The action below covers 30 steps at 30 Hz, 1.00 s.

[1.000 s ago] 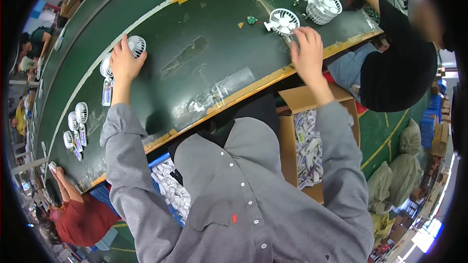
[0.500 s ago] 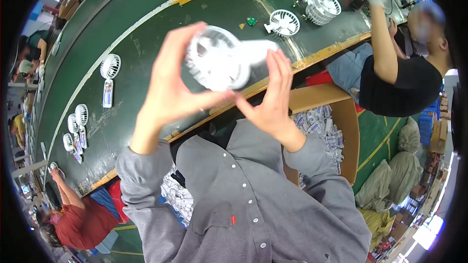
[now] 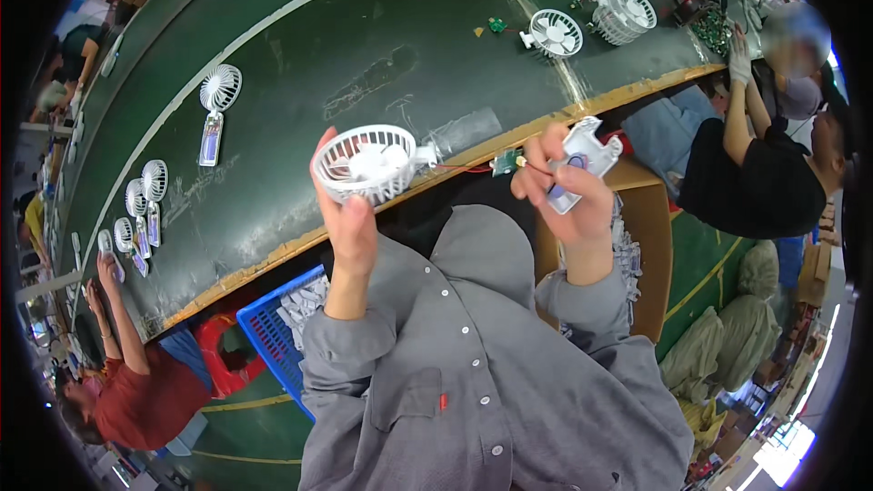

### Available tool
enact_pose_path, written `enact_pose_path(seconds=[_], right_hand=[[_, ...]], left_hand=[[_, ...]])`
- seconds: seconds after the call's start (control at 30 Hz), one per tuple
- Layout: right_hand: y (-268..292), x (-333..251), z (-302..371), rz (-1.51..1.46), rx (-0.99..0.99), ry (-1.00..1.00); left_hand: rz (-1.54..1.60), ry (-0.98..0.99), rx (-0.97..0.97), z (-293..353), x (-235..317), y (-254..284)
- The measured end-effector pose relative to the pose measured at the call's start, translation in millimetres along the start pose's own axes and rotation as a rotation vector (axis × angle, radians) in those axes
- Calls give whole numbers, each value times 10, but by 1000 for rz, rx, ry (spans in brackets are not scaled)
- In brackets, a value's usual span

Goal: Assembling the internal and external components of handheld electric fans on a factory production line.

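Note:
My left hand (image 3: pixel 350 232) grips a white caged fan head (image 3: pixel 368 164) by its rim, over the near edge of the bench. From its stub, thin red wires run right to a small green circuit board (image 3: pixel 506 162) hanging beside my right fingers. My right hand (image 3: pixel 573 195) is closed on a white plastic handle shell (image 3: pixel 591 153), tilted, with something bluish-purple partly showing in it. Whether the fingers also pinch the wires is hard to make out.
Assembled handheld fans (image 3: pixel 215 114) lie at the left of the green bench (image 3: pixel 300 82). Loose fan heads (image 3: pixel 555 34) and circuit boards lie at the far right. A blue crate (image 3: pixel 273 332) and a cardboard box (image 3: pixel 650 264) with small packets stand below. Co-workers sit at both sides.
My hands have drawn apart, the fan head going left and down, the handle shell right. Wires and board now show between them. The right-hand co-worker's gloved hand has come down.

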State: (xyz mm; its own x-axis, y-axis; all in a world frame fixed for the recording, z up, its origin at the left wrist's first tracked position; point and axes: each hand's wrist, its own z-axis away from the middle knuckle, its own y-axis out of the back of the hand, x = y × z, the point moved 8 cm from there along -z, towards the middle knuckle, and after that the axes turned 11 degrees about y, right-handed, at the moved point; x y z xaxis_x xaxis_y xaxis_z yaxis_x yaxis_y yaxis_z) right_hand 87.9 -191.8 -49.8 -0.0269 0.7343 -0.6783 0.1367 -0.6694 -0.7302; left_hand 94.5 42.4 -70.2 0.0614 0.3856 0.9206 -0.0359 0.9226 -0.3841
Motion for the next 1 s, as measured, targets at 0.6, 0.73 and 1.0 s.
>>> enact_pose_path(seconds=[0.6,0.73,1.0], right_hand=[[-484,-45,140,744,-210,43],[-652,-53,175,725,-238,122],[-820,-95,123,590,-263,131]], left_hand=[[-563,30,-510,192,141,-863],[-668,-268,-461,248,345,-804],[-92,191,-451,335,167,-699]])
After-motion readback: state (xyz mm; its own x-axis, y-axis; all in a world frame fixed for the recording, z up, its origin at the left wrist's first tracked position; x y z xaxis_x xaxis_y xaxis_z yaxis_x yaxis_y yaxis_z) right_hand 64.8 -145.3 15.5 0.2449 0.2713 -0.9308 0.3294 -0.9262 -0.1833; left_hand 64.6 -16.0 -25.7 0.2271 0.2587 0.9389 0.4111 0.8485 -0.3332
